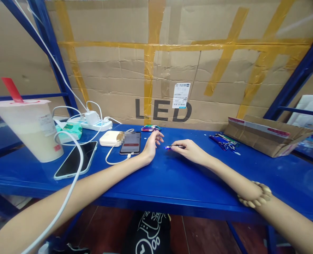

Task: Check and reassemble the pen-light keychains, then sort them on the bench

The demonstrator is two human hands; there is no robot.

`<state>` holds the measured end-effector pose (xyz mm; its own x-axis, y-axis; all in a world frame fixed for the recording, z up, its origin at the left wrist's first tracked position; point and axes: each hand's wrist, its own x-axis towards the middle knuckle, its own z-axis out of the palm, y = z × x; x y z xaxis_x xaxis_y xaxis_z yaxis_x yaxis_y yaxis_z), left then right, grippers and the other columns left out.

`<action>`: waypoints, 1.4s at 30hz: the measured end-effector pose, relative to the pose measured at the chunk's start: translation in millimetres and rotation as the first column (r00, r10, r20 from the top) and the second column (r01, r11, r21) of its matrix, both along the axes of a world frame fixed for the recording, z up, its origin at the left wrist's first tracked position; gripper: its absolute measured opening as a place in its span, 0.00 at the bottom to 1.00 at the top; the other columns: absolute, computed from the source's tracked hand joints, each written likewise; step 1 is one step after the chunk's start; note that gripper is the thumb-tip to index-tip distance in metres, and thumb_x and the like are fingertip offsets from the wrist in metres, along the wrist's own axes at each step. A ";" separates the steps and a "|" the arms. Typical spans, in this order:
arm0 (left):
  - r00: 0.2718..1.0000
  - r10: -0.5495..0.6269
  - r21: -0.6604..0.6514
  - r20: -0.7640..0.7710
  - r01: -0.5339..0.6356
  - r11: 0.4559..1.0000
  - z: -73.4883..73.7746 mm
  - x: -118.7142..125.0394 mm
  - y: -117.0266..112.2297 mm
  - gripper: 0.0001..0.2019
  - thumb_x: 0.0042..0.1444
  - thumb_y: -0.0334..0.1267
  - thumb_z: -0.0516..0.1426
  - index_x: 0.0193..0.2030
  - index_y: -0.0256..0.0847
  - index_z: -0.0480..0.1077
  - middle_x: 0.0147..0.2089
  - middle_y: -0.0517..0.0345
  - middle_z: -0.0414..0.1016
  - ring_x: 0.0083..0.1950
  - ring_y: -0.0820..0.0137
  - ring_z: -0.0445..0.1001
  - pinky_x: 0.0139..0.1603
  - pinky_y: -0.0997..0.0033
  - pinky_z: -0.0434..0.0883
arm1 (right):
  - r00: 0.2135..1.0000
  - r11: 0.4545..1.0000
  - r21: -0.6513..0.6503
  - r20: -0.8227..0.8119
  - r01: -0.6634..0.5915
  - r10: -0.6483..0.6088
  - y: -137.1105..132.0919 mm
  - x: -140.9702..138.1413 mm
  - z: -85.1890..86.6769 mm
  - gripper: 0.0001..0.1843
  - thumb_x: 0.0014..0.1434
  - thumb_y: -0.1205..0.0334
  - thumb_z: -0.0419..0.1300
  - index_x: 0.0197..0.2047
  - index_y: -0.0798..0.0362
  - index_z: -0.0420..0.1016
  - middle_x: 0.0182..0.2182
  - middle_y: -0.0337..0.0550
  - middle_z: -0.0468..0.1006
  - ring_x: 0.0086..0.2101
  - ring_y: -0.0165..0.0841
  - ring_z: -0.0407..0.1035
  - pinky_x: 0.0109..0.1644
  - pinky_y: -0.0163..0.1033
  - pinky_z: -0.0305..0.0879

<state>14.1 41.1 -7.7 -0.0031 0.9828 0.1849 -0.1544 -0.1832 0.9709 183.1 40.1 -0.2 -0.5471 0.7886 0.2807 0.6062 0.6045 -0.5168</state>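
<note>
My right hand (189, 151) is closed around a slim dark pen-like object with a bright blue tip (168, 147), which points left just above the blue table. My left hand (153, 145) rests on its edge with the fingers loosely curled apart, nothing in them. It is beside a phone (130, 143) with a lit screen and a cable plugged in. Behind my left hand lies a small row of slim coloured pen-like things (150, 128). To the right of my right hand is a loose pile of blue, black and green ones (224, 141).
A cardboard tray (259, 138) stands at the right. On the left are a drink cup (30, 130) with a red straw, another phone (77, 160), a tissue pack (70, 132), a white power bank (110, 138), and a power strip (103, 125). A white cable crosses my left forearm.
</note>
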 end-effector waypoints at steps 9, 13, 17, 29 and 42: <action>1.000 0.013 -0.012 0.004 -0.013 1.000 2.4 1.1 -1.5 0.17 0.56 0.43 0.43 0.24 0.38 0.65 0.24 0.59 0.65 0.25 0.73 0.60 0.25 0.73 0.53 | 0.997 0.998 -0.019 -0.050 -0.056 0.055 2.4 0.3 -0.2 0.20 0.59 0.50 0.50 0.35 0.56 0.76 0.31 0.43 0.77 0.30 0.31 0.66 0.35 0.35 0.58; 1.000 0.013 -0.006 0.006 -0.013 1.000 1.2 0.8 -0.1 0.16 0.56 0.43 0.44 0.24 0.39 0.65 0.23 0.58 0.65 0.25 0.72 0.60 0.25 0.73 0.53 | 0.998 0.999 -0.011 -0.052 -0.038 0.037 2.1 0.9 0.5 0.19 0.58 0.51 0.50 0.34 0.55 0.76 0.29 0.42 0.76 0.29 0.31 0.65 0.34 0.35 0.58; 1.000 0.012 -0.002 0.002 -0.012 1.000 -0.6 0.1 1.9 0.16 0.56 0.43 0.44 0.24 0.39 0.65 0.24 0.58 0.65 0.25 0.72 0.60 0.25 0.73 0.53 | 0.999 1.000 0.004 -0.042 -0.027 0.027 1.7 1.0 0.2 0.19 0.57 0.50 0.52 0.32 0.55 0.76 0.27 0.40 0.75 0.27 0.29 0.63 0.32 0.34 0.56; 1.000 0.015 0.004 -0.007 -0.015 1.000 0.0 0.7 1.2 0.17 0.56 0.44 0.44 0.24 0.39 0.66 0.24 0.58 0.65 0.25 0.72 0.61 0.25 0.73 0.53 | 0.997 0.997 0.008 0.029 0.074 -0.074 -4.4 -3.1 5.0 0.20 0.55 0.46 0.53 0.29 0.52 0.77 0.25 0.38 0.75 0.26 0.28 0.63 0.30 0.33 0.54; 1.000 0.009 -0.005 0.006 -0.009 1.000 -0.3 1.0 0.8 0.17 0.57 0.42 0.43 0.24 0.39 0.65 0.23 0.58 0.65 0.25 0.73 0.60 0.24 0.74 0.53 | 0.996 0.996 0.053 0.047 0.074 -0.077 -3.1 -1.4 2.4 0.17 0.55 0.48 0.54 0.35 0.51 0.76 0.27 0.38 0.74 0.27 0.29 0.63 0.31 0.33 0.55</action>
<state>15.0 41.9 -8.0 -0.0133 0.9836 0.1797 -0.1584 -0.1796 0.9709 181.7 37.0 2.2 -0.5005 0.8136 0.2959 0.6750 0.5808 -0.4551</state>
